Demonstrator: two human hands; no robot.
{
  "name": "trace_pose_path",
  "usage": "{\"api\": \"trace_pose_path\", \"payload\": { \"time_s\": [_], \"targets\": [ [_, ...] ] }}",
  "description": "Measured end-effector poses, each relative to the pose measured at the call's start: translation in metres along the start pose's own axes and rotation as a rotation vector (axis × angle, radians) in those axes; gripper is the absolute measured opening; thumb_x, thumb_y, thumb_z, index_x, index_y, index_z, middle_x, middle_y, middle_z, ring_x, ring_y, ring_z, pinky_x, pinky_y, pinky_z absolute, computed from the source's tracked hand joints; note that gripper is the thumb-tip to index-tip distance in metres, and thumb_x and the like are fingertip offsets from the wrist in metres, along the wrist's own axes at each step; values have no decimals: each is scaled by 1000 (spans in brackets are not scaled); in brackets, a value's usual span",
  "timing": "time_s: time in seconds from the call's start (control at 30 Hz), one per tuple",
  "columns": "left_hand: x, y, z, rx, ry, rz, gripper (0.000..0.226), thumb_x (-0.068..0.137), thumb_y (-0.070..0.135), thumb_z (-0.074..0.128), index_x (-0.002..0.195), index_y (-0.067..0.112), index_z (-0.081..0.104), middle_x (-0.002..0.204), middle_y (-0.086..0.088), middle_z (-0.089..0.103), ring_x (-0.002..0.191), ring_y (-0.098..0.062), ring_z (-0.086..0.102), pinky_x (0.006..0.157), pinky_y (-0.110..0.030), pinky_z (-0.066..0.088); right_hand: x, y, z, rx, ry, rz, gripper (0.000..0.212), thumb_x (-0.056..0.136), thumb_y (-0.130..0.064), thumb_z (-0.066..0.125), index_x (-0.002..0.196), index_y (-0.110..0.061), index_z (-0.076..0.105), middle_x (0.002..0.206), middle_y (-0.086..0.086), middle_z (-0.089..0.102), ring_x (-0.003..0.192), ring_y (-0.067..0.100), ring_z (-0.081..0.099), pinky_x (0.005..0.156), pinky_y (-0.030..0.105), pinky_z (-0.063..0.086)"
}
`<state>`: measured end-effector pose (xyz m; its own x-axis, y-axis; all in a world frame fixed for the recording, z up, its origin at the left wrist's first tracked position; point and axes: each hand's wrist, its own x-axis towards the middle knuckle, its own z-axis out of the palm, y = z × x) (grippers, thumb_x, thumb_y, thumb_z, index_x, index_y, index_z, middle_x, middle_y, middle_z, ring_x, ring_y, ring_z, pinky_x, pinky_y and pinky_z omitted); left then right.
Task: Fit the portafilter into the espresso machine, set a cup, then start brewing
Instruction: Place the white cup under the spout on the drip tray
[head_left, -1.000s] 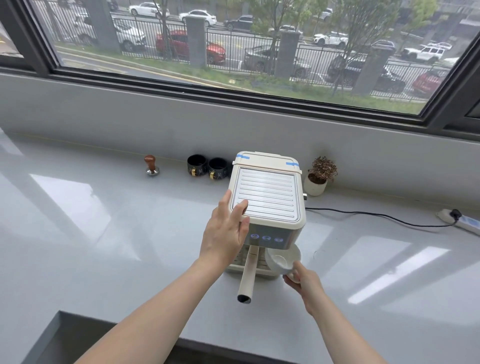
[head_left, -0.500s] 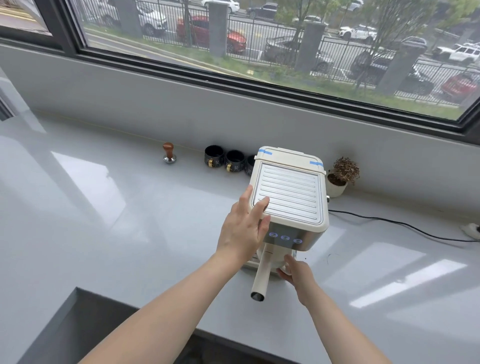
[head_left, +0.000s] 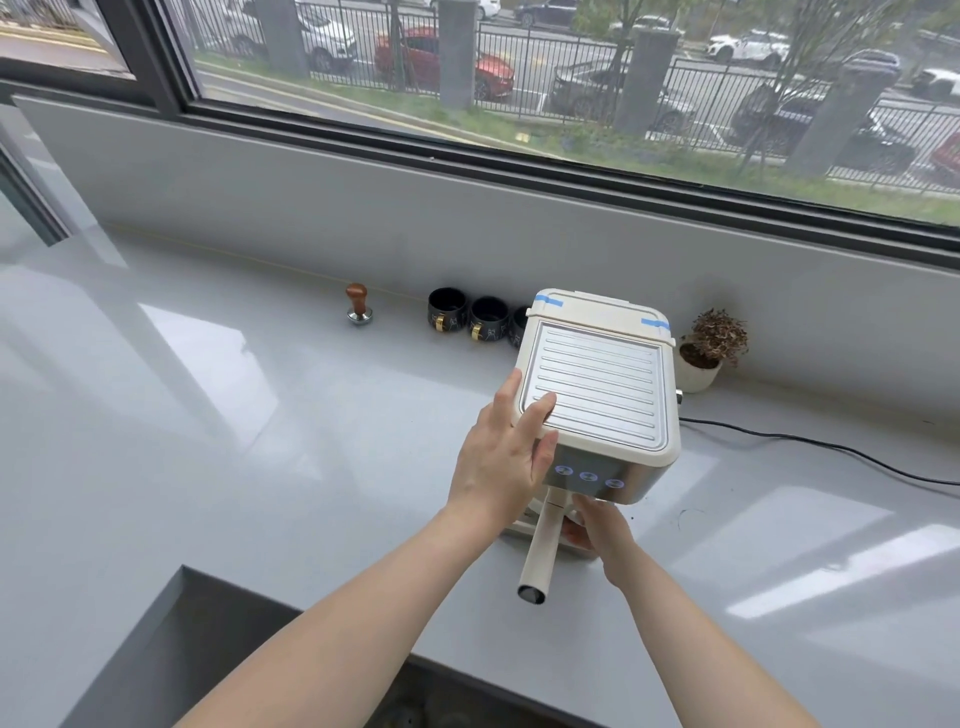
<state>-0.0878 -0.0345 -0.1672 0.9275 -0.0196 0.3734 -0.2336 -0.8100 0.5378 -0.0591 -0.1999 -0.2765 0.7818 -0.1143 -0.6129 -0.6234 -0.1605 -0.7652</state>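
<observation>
the right hand (head_left: 605, 530) reaches in under the front overhang of the espresso machine (head_left: 597, 395), fingers pointing away from the person and curled out of sight below the button panel; whether they close on the cup cannot be told, since no cup shows in this view and only a sliver of something pale is visible beside the knuckles. the left hand (head_left: 501, 457) lies flat against the machine's left front corner, fingers spread and apart, thumb on the side wall and fingertips on the ribbed top plate, bracing the body and gripping nothing. the portafilter (head_left: 543, 545) is already seated under the brew head; its cream handle runs straight out toward the person, long axis roughly front to back, and passes between the two wrists, touching or just beside the right hand's inner edge. judgement: the cup's place is the tray directly beneath the spout, that is, ahead of and below the right hand, which is the nearer hand for the setting. the three lit buttons (head_left: 588, 475) sit just above that hand and just right of the left fingertips, so either hand could reach them for the start. risk noted: the handle crowds the right hand's withdrawal path. spare dark cups (head_left: 467, 317) stand well apart by the wall.
</observation>
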Motion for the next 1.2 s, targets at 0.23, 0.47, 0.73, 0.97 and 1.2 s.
{"api": "trace_pose_path", "payload": {
  "time_s": [0.23, 0.47, 0.73, 0.97, 1.2],
  "targets": [
    [0, -1, 2, 1, 3, -9, 47, 94, 41, 31, 134, 24, 49, 154, -13, 29, 116, -34, 49, 78, -44, 54, 5, -3, -4, -3, -28, 6, 21, 84, -28, 58, 72, -12, 52, 65, 2, 52, 67, 23, 59, 70, 32, 55],
    [0, -2, 3, 8, 1, -5, 44, 95, 42, 31, 134, 27, 45, 155, -11, 28, 117, -32, 48, 79, -43, 53, 11, -5, -4, 0, 14, 40, 13, 81, -21, 58, 74, -10, 56, 75, 9, 61, 67, 24, 58, 61, 27, 49],
    [0, -4, 2, 32, -10, 6, 43, 95, 43, 30, 133, 28, 43, 154, -12, 29, 114, -33, 50, 78, -44, 54, 6, 2, -9, -35, 74, -76, 21, 81, -33, 60, 82, -12, 62, 75, 5, 67, 62, 20, 62, 59, 26, 53],
    [0, -6, 4, 8, -4, -6, 40, 96, 45, 28, 132, 33, 41, 155, -5, 25, 119, -29, 45, 81, -42, 52, -8, -2, -50, 7, 169, -153, 24, 88, -27, 57, 98, -6, 61, 88, 9, 67, 76, 23, 67, 84, 43, 56],
    [-1, -6, 8, -11, 24, 2, 42, 95, 45, 28, 131, 30, 45, 154, -6, 28, 113, -30, 46, 75, -41, 52, -52, -75, -79, 264, 483, -423, 12, 90, -18, 48, 94, -16, 59, 105, 10, 66, 82, 21, 64, 80, 38, 54]
  ]
}}
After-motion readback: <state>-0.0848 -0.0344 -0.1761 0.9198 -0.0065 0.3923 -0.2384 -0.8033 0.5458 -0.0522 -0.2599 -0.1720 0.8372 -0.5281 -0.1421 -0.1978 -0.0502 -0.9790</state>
